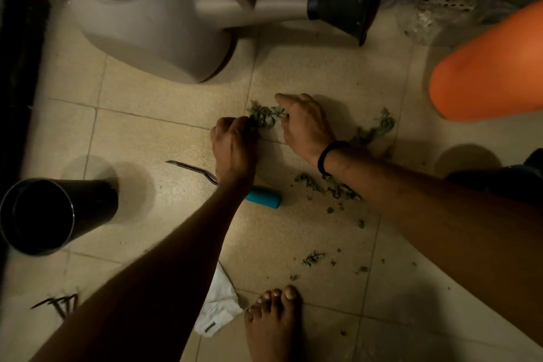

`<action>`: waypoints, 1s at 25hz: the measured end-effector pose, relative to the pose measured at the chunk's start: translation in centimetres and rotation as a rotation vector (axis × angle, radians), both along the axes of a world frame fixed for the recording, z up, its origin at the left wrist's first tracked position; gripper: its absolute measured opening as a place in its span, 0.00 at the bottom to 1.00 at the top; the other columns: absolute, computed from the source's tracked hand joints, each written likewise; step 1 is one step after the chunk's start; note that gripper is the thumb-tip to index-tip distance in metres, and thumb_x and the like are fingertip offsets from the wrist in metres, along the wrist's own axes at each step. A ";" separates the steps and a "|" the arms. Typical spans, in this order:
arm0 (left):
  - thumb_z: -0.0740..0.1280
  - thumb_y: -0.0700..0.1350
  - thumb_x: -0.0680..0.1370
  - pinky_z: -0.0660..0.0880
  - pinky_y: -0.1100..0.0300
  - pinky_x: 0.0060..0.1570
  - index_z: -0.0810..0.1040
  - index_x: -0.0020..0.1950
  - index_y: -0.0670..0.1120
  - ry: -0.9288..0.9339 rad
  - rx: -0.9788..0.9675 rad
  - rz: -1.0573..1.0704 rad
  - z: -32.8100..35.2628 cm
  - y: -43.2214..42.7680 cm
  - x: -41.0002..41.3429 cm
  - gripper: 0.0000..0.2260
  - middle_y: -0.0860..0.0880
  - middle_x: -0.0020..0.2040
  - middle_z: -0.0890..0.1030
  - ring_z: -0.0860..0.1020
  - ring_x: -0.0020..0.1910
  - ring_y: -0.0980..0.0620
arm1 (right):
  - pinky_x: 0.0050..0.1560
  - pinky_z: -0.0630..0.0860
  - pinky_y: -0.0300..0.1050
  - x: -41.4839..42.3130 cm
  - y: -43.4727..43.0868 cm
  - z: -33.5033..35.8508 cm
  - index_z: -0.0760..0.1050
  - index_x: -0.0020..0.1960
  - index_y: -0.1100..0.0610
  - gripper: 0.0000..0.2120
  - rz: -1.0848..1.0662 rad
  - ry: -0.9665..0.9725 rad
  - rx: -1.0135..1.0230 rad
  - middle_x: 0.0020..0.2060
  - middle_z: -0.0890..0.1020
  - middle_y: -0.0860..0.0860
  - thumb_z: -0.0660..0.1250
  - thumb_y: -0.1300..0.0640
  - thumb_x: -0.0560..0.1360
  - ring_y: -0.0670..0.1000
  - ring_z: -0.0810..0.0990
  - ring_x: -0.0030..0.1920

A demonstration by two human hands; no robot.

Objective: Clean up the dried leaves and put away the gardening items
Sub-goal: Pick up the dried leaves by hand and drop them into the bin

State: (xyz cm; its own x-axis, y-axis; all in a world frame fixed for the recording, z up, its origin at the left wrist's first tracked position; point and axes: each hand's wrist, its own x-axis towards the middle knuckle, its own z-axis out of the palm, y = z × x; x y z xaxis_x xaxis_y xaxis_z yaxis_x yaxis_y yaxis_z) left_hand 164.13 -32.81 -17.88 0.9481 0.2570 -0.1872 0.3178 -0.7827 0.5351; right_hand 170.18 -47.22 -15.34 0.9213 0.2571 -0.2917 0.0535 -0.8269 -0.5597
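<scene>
Starting nearest, brittle green crumbs (314, 257) lay strewn on the speckled tile floor (141, 132) by the bare foot (273, 323), and the smooth teal-handled tool (263, 197) sat under the left forearm, so a careless sweep could have scattered flakes or knocked it. Farther out, the left hand (233, 144) was curled tight and the right hand (302, 123) pinched, both clamped on the crinkly clump of dried leaves (264, 116) on the floor between them; squeezing hard would likely have crumbled it. Beyond stood the rounded, matte watering can (152, 17).
</scene>
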 end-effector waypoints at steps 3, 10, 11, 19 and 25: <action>0.63 0.44 0.81 0.72 0.65 0.50 0.82 0.59 0.49 -0.013 -0.064 0.165 1.0 -0.2 0.3 0.10 0.49 0.56 0.78 0.75 0.53 0.53 | 0.51 0.77 0.43 -1.0 1.1 -0.8 0.72 0.69 0.56 0.18 0.003 0.028 -0.045 0.62 0.73 0.55 0.62 0.63 0.80 0.51 0.75 0.56; 0.71 0.43 0.78 0.82 0.54 0.53 0.85 0.56 0.46 0.038 -0.528 0.691 12.5 -0.4 -2.1 0.08 0.52 0.47 0.85 0.83 0.48 0.53 | 0.49 0.82 0.45 -3.6 0.1 4.3 0.84 0.46 0.55 0.04 -0.520 0.347 0.158 0.41 0.85 0.50 0.70 0.60 0.76 0.49 0.83 0.45; 0.72 0.42 0.77 0.82 0.54 0.52 0.84 0.56 0.44 0.053 -0.614 0.775 15.3 -0.3 -2.6 0.08 0.51 0.47 0.85 0.83 0.46 0.52 | 0.51 0.82 0.46 -4.4 -0.3 7.5 0.84 0.48 0.56 0.04 -0.630 0.450 0.278 0.42 0.85 0.50 0.72 0.60 0.75 0.49 0.84 0.46; 0.72 0.35 0.76 0.77 0.62 0.40 0.83 0.57 0.39 0.029 -1.018 1.131 46.0 0.9 -10.3 0.10 0.48 0.42 0.84 0.77 0.40 0.52 | 0.43 0.80 0.42 -12.3 -1.1 40.6 0.82 0.39 0.54 0.08 -0.788 0.595 0.573 0.34 0.83 0.51 0.71 0.64 0.75 0.47 0.82 0.37; 0.70 0.38 0.79 0.76 0.68 0.34 0.81 0.56 0.35 -0.097 -1.146 1.334 67.6 0.4 -24.4 0.09 0.51 0.36 0.81 0.78 0.35 0.57 | 0.41 0.80 0.43 -22.8 -2.0 61.4 0.81 0.50 0.67 0.05 -0.639 0.643 0.611 0.40 0.83 0.58 0.71 0.67 0.75 0.52 0.82 0.38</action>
State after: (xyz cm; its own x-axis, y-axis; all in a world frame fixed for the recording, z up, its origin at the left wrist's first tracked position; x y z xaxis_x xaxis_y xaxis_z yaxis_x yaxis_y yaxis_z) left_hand 139.74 -32.40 49.71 0.2376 0.5873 -0.7737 0.3056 0.7109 0.6335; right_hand 147.35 -49.24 46.05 0.6570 0.0510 -0.7522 -0.7363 -0.1712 -0.6547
